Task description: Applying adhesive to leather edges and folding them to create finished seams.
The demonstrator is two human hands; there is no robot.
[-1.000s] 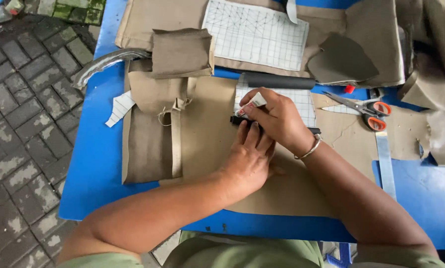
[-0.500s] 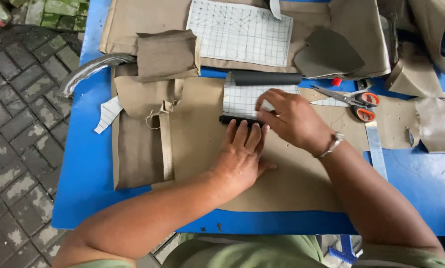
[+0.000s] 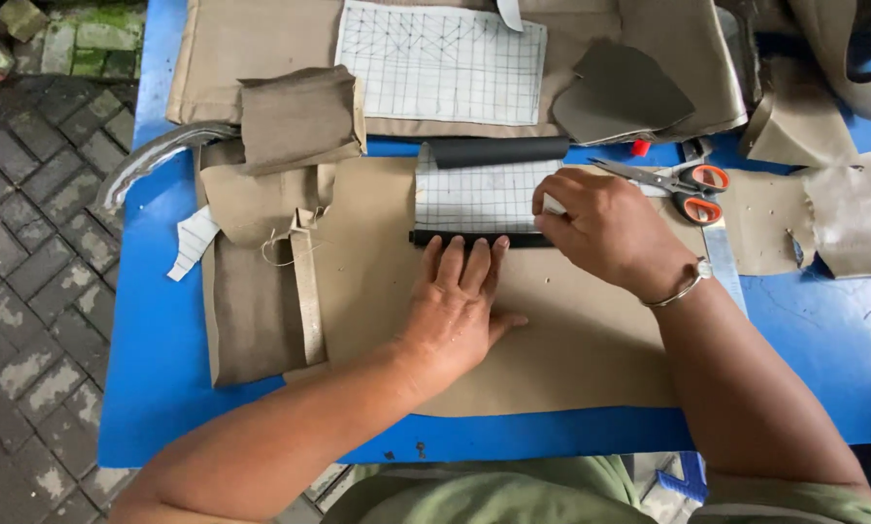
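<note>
- While I look down from the head camera, my left hand (image 3: 460, 309) lies flat and open on a tan fabric panel (image 3: 571, 340), its fingertips (image 3: 474, 254) pressing a thin black strip (image 3: 455, 238).
- That black strip runs along the lower edge of a small white gridded sheet (image 3: 474, 194), which rests on the tan panel at the middle of the blue table (image 3: 814, 340).
- My right hand (image 3: 605, 228) curls over the strip's right end, fingers bent and pinching at the sheet's right edge; I cannot tell exactly what they grip. A metal bracelet (image 3: 683, 286) circles that wrist.
- Both hands sit close together, nearly touching, along the strip.
- Just above the small sheet lies a dark grey roll (image 3: 498, 150).
- Orange-handled scissors (image 3: 663, 181) lie just right of my right hand.
- A larger gridded sheet (image 3: 440, 63) lies farther up on more tan fabric.
- At the left, a folded brown fabric piece (image 3: 299, 116) lies above a tan piece with a strap (image 3: 307, 291).
</note>
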